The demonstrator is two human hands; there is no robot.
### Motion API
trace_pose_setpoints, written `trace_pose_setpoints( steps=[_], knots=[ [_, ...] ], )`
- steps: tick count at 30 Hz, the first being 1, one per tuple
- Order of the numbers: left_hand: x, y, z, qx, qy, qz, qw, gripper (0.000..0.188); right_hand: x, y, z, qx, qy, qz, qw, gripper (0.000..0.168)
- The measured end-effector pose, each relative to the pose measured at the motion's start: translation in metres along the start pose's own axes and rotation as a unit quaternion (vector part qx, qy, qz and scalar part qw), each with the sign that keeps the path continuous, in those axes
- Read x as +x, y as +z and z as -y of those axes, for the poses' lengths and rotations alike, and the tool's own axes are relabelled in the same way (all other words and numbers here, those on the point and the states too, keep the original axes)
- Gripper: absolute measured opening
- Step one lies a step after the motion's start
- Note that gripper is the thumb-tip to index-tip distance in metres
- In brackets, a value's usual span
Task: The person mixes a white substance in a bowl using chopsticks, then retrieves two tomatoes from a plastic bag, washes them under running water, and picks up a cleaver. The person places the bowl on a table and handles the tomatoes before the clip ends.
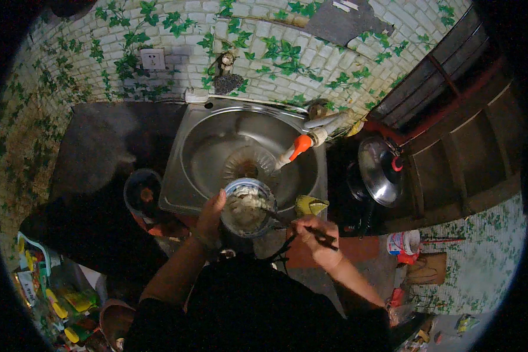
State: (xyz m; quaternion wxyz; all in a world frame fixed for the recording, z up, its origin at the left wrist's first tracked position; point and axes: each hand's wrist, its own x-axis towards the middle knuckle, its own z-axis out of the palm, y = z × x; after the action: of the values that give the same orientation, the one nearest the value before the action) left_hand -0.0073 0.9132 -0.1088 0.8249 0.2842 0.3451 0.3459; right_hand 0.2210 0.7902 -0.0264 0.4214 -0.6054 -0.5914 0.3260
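Observation:
In front of my body, at the near edge of a stainless steel sink [198, 145], my left hand [211, 215] grips a round bowl [246, 226] by its left side. The bowl holds a pale, lumpy, wet mass [248, 200]. My right hand [317, 233] is closed around dark, slender sticks [279, 215], probably chopsticks, whose tips reach into the bowl. Beyond the bowl, a faucet with an orange handle [301, 145] points its spout over the basin. A yellow-green cloth or sponge [310, 206] lies on the sink's near right edge.
A dark round container [144, 193] stands left of the sink. To the right is a pan with a shiny metal lid [380, 171]. A white plastic tub [407, 243] stands farther right. Colourful packages [77, 301] lie at the lower left.

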Motion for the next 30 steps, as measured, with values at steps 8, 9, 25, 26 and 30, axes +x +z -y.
trace_pose_setpoints(
  steps=[8, 9, 25, 26, 30],
  knots=[
    [0.01, 0.004, 0.003, -0.024, 0.012, -0.021, 0.999, 0.045, -0.011, 0.013, 0.007, 0.041, 0.033, -0.021, 0.998, 0.011],
    [0.009, 0.01, -0.003, 0.002, 0.015, -0.026, 1.0, 0.045, -0.012, 0.01, 0.007, 0.018, 0.035, -0.023, 0.999, 0.011],
    [0.118, 0.038, 0.038, 0.112, 0.026, -0.056, 0.992, 0.054, 0.006, -0.006, -0.002, -0.167, -0.077, -0.011, 0.983, 0.03],
    [0.122, 0.04, 0.041, 0.093, 0.031, -0.065, 0.993, 0.055, 0.007, -0.006, -0.006, -0.157, -0.077, -0.027, 0.984, 0.029],
    [0.145, 0.021, 0.058, 0.067, 0.006, -0.063, 0.996, 0.056, 0.012, -0.004, -0.008, -0.139, -0.147, -0.111, 0.973, 0.027]
  ],
)
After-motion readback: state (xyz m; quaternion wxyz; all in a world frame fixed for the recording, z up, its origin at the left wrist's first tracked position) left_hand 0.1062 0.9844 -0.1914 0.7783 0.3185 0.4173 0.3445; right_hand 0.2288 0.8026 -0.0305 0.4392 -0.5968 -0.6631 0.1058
